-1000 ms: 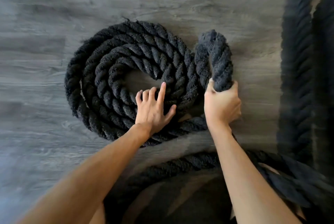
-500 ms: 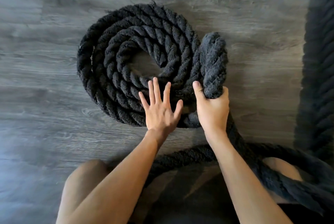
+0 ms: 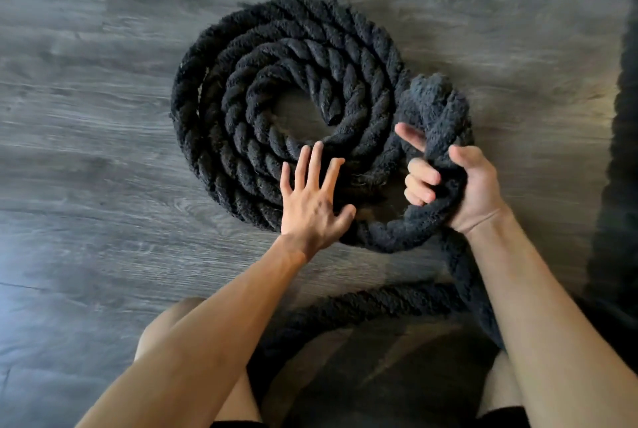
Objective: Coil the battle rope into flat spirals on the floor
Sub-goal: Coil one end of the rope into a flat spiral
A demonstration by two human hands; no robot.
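On the grey floor (image 3: pixel 103 186) a black rope (image 3: pixel 241 123) is laid in a spiral; the left hand (image 3: pixel 310 206) is spread flat on it; a raised loop is clamped in the right hand (image 3: pixel 459 186).

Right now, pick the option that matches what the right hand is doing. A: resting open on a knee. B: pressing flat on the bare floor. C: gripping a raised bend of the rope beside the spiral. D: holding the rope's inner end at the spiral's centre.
C: the right hand has its fingers curled around a lifted loop of the battle rope just right of the flat spiral, while the left hand lies spread on the coils.
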